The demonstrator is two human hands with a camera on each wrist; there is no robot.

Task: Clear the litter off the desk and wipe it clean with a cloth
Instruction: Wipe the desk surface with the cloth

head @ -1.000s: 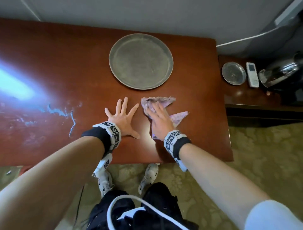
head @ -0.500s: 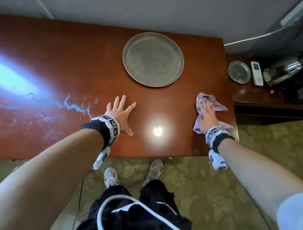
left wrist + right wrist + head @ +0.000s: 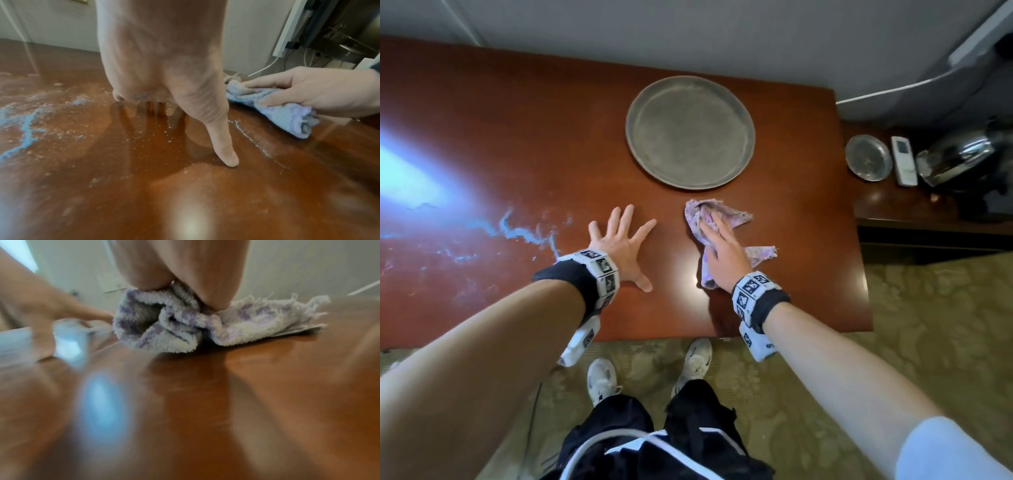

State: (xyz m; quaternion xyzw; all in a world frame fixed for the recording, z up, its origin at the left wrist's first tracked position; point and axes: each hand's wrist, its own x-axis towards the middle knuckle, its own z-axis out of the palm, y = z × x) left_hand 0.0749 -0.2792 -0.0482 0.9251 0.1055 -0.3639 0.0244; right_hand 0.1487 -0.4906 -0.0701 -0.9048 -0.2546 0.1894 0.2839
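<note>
The red-brown desk [image 3: 517, 137] carries a blue-white powdery smear [image 3: 517, 233] at its left; the smear [image 3: 24, 123] and loose specks also show in the left wrist view. My left hand [image 3: 619, 243] lies flat on the desk with fingers spread, holding nothing. Just right of it, my right hand [image 3: 722, 246] presses a crumpled purple-white cloth [image 3: 736, 216] onto the desk. In the right wrist view the cloth [image 3: 164, 326] is bunched between thumb and fingers. From the left wrist, the right hand [image 3: 318, 91] holds the cloth [image 3: 283, 116] down.
A large round grey plate [image 3: 690, 133] sits empty at the back middle of the desk. Right of the desk, a lower dark side table holds a small metal dish [image 3: 868, 157], a white remote [image 3: 903, 161] and a shiny kettle [image 3: 959, 161]. Patterned carpet lies below.
My right hand swept the cloth out to the desk's right edge and has come back left, near the left hand. The left hand has stayed flat in place.
</note>
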